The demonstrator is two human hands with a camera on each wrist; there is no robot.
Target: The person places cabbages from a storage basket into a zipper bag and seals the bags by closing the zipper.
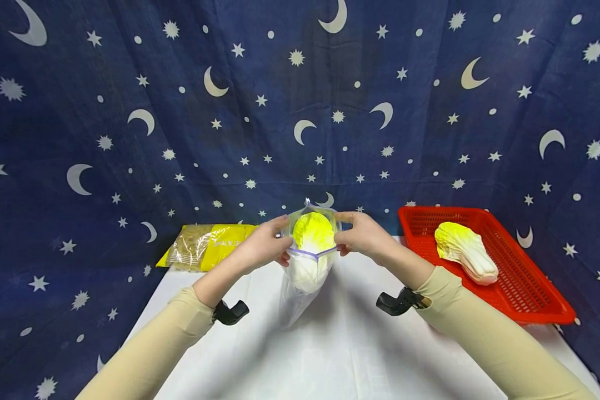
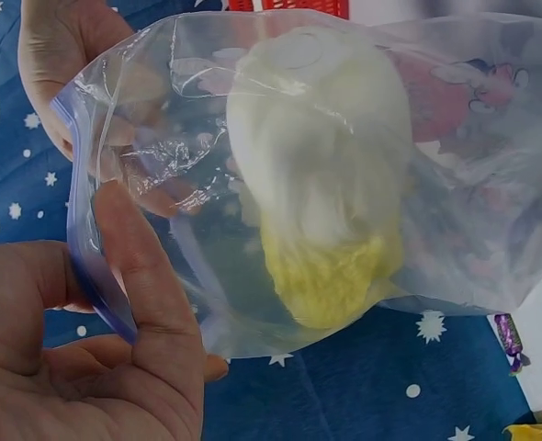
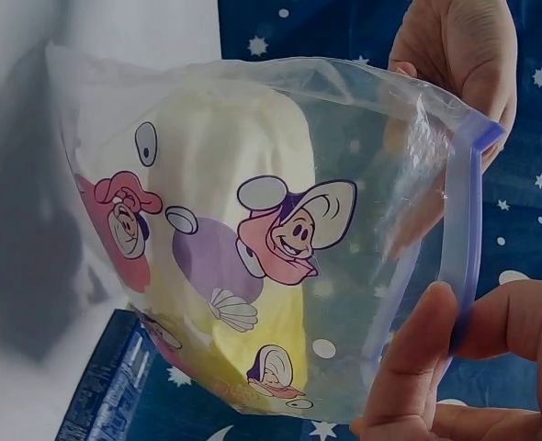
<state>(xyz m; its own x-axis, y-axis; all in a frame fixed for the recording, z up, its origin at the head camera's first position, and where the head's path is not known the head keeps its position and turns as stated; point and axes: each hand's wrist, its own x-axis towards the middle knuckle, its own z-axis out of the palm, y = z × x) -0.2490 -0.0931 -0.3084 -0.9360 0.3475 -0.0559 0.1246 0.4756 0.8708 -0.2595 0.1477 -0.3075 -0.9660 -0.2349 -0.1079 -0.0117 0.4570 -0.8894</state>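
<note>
A clear zip bag (image 1: 300, 300) with a purple seal strip hangs between both hands, its mouth spread wide. Inside lies a napa cabbage (image 1: 314, 230), yellow at the leafy end and white at the base. My left hand (image 1: 267, 244) pinches the bag's left rim between thumb and fingers. On the opposite rim, my right hand (image 1: 362, 236) pinches the plastic the same way. Cartoon figures are printed on one side of the bag, as the right wrist view shows. The bag's lower end hangs slack near the white table; whether it touches is unclear.
At the right stands a red plastic basket (image 1: 522, 261) with a second napa cabbage (image 1: 466, 253) in it. A yellow pasta packet (image 1: 205, 244) lies at the back left. A small purple wrapped item (image 2: 509, 342) and a blue box (image 3: 106, 377) appear in the wrist views.
</note>
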